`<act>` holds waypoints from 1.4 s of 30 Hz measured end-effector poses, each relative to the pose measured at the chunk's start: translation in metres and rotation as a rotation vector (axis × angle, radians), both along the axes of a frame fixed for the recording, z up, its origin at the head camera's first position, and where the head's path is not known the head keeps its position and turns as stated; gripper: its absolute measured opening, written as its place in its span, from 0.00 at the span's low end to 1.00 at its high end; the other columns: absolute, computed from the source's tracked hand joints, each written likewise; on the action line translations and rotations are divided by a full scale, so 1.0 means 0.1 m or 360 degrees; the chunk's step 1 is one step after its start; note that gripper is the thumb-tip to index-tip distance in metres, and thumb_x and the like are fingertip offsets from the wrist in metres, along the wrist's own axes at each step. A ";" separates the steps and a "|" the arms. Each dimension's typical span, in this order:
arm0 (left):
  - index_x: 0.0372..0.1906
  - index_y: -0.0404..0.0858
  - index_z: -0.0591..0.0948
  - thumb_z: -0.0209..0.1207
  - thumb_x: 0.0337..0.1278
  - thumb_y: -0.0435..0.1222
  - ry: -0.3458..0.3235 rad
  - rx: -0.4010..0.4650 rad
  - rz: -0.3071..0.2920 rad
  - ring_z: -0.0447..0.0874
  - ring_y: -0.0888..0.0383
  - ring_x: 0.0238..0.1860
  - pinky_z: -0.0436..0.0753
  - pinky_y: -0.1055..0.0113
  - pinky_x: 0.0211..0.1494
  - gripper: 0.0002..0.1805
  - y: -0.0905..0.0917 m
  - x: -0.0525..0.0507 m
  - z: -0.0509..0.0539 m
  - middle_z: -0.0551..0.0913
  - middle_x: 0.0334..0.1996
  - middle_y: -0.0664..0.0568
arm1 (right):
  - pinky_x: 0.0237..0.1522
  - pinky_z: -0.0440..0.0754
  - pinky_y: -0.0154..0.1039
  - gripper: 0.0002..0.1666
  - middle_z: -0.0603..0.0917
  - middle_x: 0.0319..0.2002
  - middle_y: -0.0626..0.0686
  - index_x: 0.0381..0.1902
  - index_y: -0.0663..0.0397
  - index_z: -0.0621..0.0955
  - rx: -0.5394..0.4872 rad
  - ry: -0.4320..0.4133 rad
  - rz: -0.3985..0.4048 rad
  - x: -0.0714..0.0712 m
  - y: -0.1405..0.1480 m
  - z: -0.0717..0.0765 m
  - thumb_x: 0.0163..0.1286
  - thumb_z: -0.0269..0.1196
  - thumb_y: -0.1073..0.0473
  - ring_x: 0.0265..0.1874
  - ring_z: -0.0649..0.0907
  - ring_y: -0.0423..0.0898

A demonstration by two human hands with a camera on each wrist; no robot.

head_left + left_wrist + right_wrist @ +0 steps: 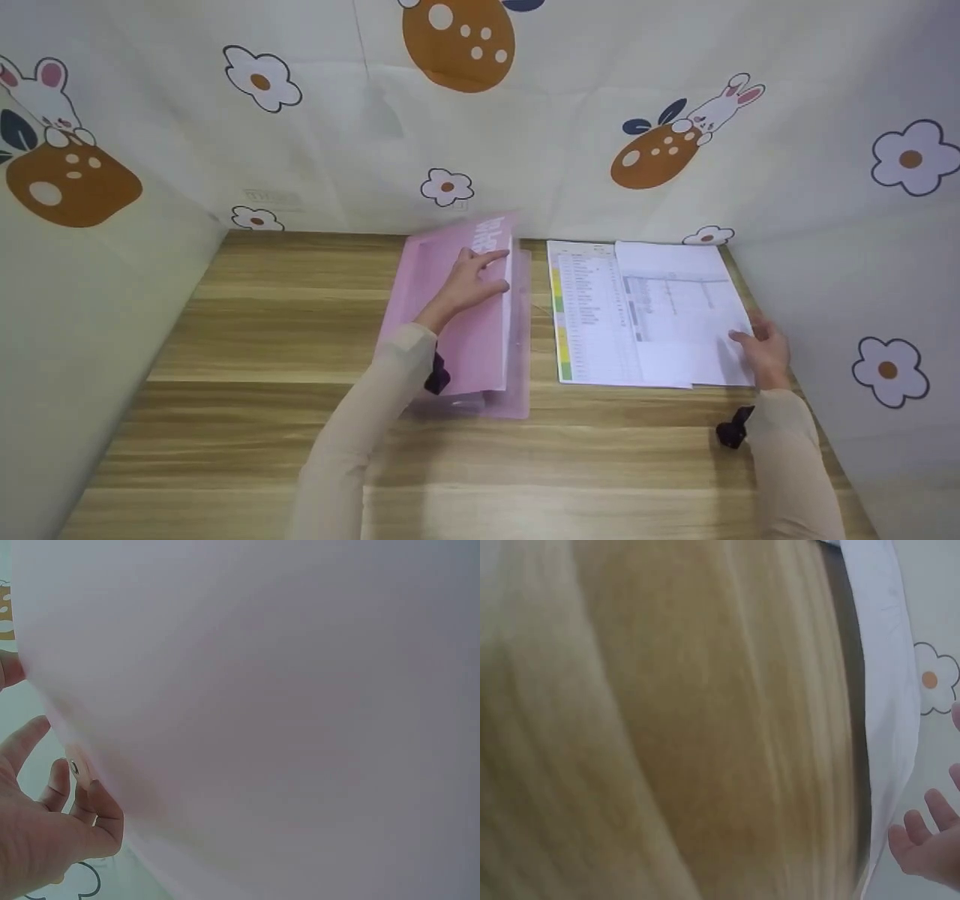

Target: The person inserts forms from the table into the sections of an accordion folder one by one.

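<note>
I see large white letters (490,235) across the top of a smooth pink folder (474,337), too blurred for me to read. It lies centrally on the wood-grained bench (247,360); my left hand (466,286) holds its cover's edge, fingers curled there. To the folder's right sit flat, overlapping printed papers (679,322): one has ruled rows and a yellow-and-green margin, the other a grey-headed table, its print too small. My right hand (769,354) rests at their right edge, fingers loosely spread, thumb on the paper.
</note>
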State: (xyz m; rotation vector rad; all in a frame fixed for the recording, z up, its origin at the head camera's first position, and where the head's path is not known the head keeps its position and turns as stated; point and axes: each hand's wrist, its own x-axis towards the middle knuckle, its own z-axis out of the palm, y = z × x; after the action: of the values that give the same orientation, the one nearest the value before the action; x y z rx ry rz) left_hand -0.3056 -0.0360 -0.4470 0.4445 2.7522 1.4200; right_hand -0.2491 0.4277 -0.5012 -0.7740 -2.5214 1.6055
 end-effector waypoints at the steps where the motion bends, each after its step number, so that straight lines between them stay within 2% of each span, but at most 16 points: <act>1: 0.57 0.45 0.72 0.60 0.38 0.38 0.0001 0.0002 0.0000 0.64 0.54 0.39 0.66 0.64 0.39 0.31 0.00 0.00 0.00 0.63 0.37 0.46 | 0.56 0.57 0.49 0.41 0.52 0.64 0.65 0.65 0.65 0.51 0.0036 -0.0012 0.0026 0.02 -0.01 0.02 0.60 0.56 0.57 0.60 0.56 0.58; 5: 0.57 0.45 0.73 0.60 0.38 0.38 0.0008 0.0005 0.0004 0.64 0.53 0.39 0.66 0.64 0.39 0.31 0.00 0.00 0.00 0.62 0.36 0.47 | 0.56 0.58 0.49 0.42 0.52 0.63 0.67 0.65 0.68 0.49 0.0103 -0.0047 0.0108 0.05 0.01 0.03 0.61 0.56 0.58 0.60 0.55 0.59; 12: 0.56 0.45 0.73 0.61 0.38 0.39 0.0011 -0.0010 0.0020 0.63 0.54 0.36 0.65 0.65 0.38 0.31 0.01 -0.01 -0.01 0.62 0.36 0.47 | 0.56 0.54 0.53 0.48 0.48 0.63 0.70 0.65 0.69 0.46 0.0340 -0.0159 0.0195 0.06 0.05 -0.01 0.58 0.59 0.55 0.60 0.52 0.63; 17: 0.56 0.45 0.73 0.61 0.37 0.39 0.0011 -0.0005 0.0020 0.62 0.54 0.36 0.65 0.65 0.37 0.31 0.01 0.00 -0.01 0.63 0.36 0.46 | 0.57 0.52 0.54 0.51 0.47 0.61 0.73 0.64 0.72 0.45 0.0431 -0.0166 0.0268 0.07 0.05 -0.01 0.57 0.60 0.52 0.60 0.50 0.66; 27: 0.56 0.45 0.73 0.60 0.39 0.38 0.0010 -0.0004 0.0006 0.65 0.53 0.41 0.67 0.63 0.41 0.30 0.01 0.00 -0.01 0.63 0.37 0.45 | 0.54 0.53 0.58 0.50 0.49 0.58 0.76 0.64 0.71 0.43 0.0564 -0.0173 0.0327 0.08 0.03 -0.08 0.56 0.60 0.60 0.57 0.54 0.70; 34: 0.57 0.46 0.73 0.60 0.39 0.39 -0.0046 -0.0002 0.0009 0.64 0.53 0.41 0.66 0.63 0.40 0.31 0.01 0.01 0.01 0.63 0.37 0.46 | 0.55 0.51 0.57 0.49 0.47 0.61 0.75 0.64 0.71 0.43 0.0528 -0.0114 0.0460 0.06 0.00 -0.05 0.53 0.58 0.67 0.59 0.51 0.68; 38: 0.57 0.46 0.72 0.60 0.39 0.39 -0.0056 -0.0007 0.0013 0.64 0.54 0.40 0.66 0.64 0.40 0.31 0.01 0.02 0.01 0.63 0.38 0.47 | 0.56 0.49 0.58 0.50 0.44 0.62 0.74 0.65 0.69 0.41 0.0455 -0.0171 0.0524 0.06 0.02 -0.03 0.54 0.58 0.66 0.60 0.48 0.68; 42: 0.57 0.47 0.72 0.60 0.39 0.39 -0.0059 -0.0010 0.0017 0.63 0.54 0.40 0.65 0.64 0.39 0.31 0.01 0.01 0.01 0.63 0.37 0.47 | 0.56 0.50 0.57 0.46 0.48 0.61 0.74 0.65 0.70 0.42 0.0386 -0.0179 0.0539 0.07 0.08 -0.02 0.59 0.55 0.62 0.59 0.51 0.67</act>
State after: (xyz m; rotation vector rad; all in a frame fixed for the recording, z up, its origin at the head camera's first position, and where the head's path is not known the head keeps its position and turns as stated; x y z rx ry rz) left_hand -0.3044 -0.0353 -0.4463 0.3994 2.7335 1.4065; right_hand -0.2426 0.4355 -0.5033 -0.4411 -2.9852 1.3218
